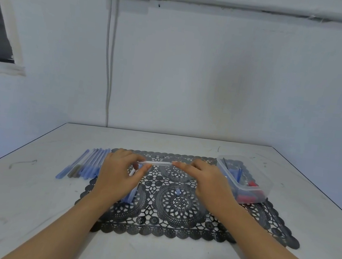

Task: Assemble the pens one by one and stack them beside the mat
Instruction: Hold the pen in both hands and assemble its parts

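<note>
Clear pen barrel (157, 163) pinched at each end between left hand (119, 171) and right hand (204, 181) fingers above far mat (177, 218); could slip, roll toward finished pens (88, 165) left.

Bare white table (23, 207) lies open at six and seven o'clock of the black lace mat (174, 224). A row of blue pens (88, 165) blocks its nine o'clock edge, while a clear plastic tub (244, 179) crowds two o'clock. Far table strip stands clear.
</note>
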`<state>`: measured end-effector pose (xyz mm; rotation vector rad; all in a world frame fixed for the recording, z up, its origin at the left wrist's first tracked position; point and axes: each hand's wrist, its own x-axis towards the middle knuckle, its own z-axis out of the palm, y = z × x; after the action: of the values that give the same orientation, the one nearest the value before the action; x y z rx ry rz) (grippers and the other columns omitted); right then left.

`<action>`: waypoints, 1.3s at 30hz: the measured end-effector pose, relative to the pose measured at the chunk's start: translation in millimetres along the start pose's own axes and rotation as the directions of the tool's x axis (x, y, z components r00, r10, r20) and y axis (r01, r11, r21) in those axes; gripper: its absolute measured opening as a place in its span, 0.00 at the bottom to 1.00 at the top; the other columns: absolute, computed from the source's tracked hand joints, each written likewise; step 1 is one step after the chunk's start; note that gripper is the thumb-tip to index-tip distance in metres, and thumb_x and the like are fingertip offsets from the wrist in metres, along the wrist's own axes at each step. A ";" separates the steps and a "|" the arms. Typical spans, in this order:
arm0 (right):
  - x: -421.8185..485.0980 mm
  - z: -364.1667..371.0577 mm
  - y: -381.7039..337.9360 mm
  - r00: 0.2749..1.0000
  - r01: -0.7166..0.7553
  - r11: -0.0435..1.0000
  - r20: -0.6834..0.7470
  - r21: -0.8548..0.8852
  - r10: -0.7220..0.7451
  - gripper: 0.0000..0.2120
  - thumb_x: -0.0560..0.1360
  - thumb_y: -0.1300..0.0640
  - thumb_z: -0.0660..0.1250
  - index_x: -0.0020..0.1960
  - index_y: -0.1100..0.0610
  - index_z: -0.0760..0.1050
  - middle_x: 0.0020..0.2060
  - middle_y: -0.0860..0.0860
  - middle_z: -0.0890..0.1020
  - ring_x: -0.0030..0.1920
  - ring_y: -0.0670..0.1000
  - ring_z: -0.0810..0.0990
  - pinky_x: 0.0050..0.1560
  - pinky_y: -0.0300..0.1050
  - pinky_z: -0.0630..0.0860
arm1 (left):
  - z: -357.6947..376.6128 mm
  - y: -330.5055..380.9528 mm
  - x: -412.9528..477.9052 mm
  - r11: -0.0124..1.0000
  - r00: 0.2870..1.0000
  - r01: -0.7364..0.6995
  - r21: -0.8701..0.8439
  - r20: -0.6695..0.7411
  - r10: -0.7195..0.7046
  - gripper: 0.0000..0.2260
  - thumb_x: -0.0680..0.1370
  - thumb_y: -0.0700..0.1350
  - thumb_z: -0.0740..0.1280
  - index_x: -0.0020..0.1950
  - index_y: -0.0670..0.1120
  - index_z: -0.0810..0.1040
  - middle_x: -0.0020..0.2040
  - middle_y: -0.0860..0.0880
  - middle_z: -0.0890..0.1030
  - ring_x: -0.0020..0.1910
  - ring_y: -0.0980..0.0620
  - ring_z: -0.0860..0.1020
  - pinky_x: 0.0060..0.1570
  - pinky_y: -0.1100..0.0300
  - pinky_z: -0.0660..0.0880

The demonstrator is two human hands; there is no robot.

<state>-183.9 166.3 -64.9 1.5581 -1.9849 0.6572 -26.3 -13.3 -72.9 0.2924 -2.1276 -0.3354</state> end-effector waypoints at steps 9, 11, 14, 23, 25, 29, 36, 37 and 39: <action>0.0 1.6 -2.3 0.999 0.008 1.000 -0.041 0.027 -0.007 0.37 0.59 0.78 0.67 0.61 0.49 0.76 0.39 0.50 0.80 0.33 0.50 0.76 0.29 0.37 0.68 | 0.3 1.9 0.6 1.000 1.000 -0.025 0.011 0.003 0.025 0.14 0.72 0.60 0.62 0.44 0.52 0.81 0.34 0.59 0.76 0.37 0.59 0.72 0.41 0.50 0.74; -0.1 0.8 -4.2 0.999 -0.023 0.999 -0.042 0.048 0.026 0.32 0.62 0.77 0.66 0.60 0.52 0.77 0.41 0.51 0.81 0.34 0.50 0.78 0.29 0.35 0.67 | 0.1 1.4 0.6 1.000 1.000 -0.026 0.002 -0.002 0.026 0.14 0.73 0.60 0.63 0.44 0.51 0.81 0.34 0.59 0.76 0.38 0.59 0.73 0.41 0.49 0.75; -1.6 -2.7 -6.3 0.988 -0.108 0.991 -0.100 0.079 0.116 0.13 0.72 0.64 0.68 0.56 0.55 0.80 0.44 0.51 0.82 0.38 0.51 0.80 0.32 0.37 0.74 | 0.1 0.9 0.8 1.000 1.000 -0.022 -0.006 -0.008 0.022 0.14 0.73 0.60 0.63 0.44 0.52 0.81 0.34 0.60 0.76 0.38 0.58 0.73 0.42 0.49 0.75; -0.9 -16.3 -8.7 0.923 -0.384 0.922 -0.056 -0.045 0.381 0.19 0.73 0.41 0.64 0.51 0.54 0.81 0.45 0.50 0.81 0.47 0.49 0.77 0.44 0.41 0.73 | -0.1 4.6 0.2 0.999 0.999 -0.039 0.003 -0.005 0.039 0.14 0.72 0.59 0.63 0.43 0.50 0.82 0.35 0.58 0.76 0.37 0.57 0.73 0.41 0.48 0.74; -0.5 -14.6 -9.2 0.930 -0.368 0.930 -0.022 0.017 0.368 0.17 0.74 0.43 0.65 0.51 0.56 0.82 0.44 0.51 0.79 0.45 0.49 0.76 0.45 0.41 0.73 | 0.9 5.9 -0.3 0.999 0.999 -0.053 0.002 0.004 0.053 0.13 0.73 0.58 0.63 0.43 0.50 0.81 0.35 0.58 0.76 0.37 0.56 0.73 0.41 0.48 0.74; -0.1 -9.1 -13.3 0.961 -0.266 0.955 -0.041 0.130 0.274 0.09 0.73 0.56 0.69 0.47 0.60 0.82 0.40 0.53 0.77 0.39 0.51 0.76 0.41 0.43 0.75 | 2.2 4.7 -0.8 0.998 0.998 -0.062 0.001 0.015 0.062 0.13 0.72 0.58 0.64 0.44 0.51 0.82 0.35 0.58 0.77 0.38 0.55 0.75 0.41 0.47 0.74; 2.5 -5.7 -16.8 0.996 -0.031 0.995 0.089 0.099 0.022 0.24 0.64 0.78 0.68 0.57 0.62 0.79 0.43 0.55 0.75 0.41 0.47 0.69 0.40 0.32 0.65 | 0.9 7.4 -1.3 0.997 0.997 -0.074 0.026 0.031 0.073 0.12 0.73 0.58 0.64 0.45 0.52 0.81 0.35 0.60 0.75 0.39 0.57 0.74 0.41 0.49 0.73; 3.0 -7.5 -17.5 0.993 -0.029 0.994 0.116 0.101 0.017 0.25 0.65 0.78 0.67 0.59 0.62 0.77 0.45 0.55 0.74 0.42 0.46 0.68 0.41 0.28 0.62 | 0.6 7.2 -1.1 0.997 0.997 -0.075 0.031 0.031 0.074 0.12 0.73 0.58 0.64 0.45 0.52 0.81 0.36 0.60 0.76 0.39 0.57 0.74 0.41 0.49 0.73; 3.6 -10.3 -18.4 0.987 -0.052 0.987 0.160 0.149 0.028 0.24 0.69 0.76 0.64 0.62 0.61 0.75 0.48 0.55 0.73 0.44 0.46 0.68 0.41 0.26 0.61 | -0.2 7.9 -1.1 0.996 0.996 -0.079 0.036 0.032 0.078 0.12 0.73 0.58 0.63 0.45 0.52 0.82 0.36 0.60 0.76 0.39 0.57 0.74 0.41 0.50 0.73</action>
<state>-165.6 166.5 -53.8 1.7109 -2.1296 0.7390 -26.2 -5.6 -70.9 0.2255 -2.1707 -0.2557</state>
